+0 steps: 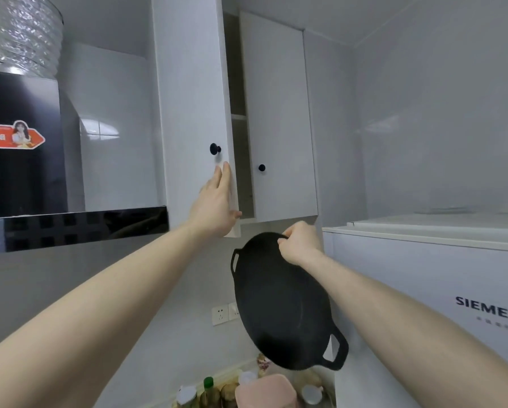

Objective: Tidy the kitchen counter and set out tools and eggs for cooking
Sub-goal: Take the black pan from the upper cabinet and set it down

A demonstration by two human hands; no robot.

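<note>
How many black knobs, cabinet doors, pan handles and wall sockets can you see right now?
Black knobs: 2, one on the open left door, one on the shut right door
Cabinet doors: 2
Loop handles on the black pan: 2
Wall sockets: 2
Total: 8

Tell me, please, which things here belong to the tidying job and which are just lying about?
In use: black pan, right hand, left hand, cabinet door.
Lying about: range hood, fridge, wall socket, counter bottles.
</note>
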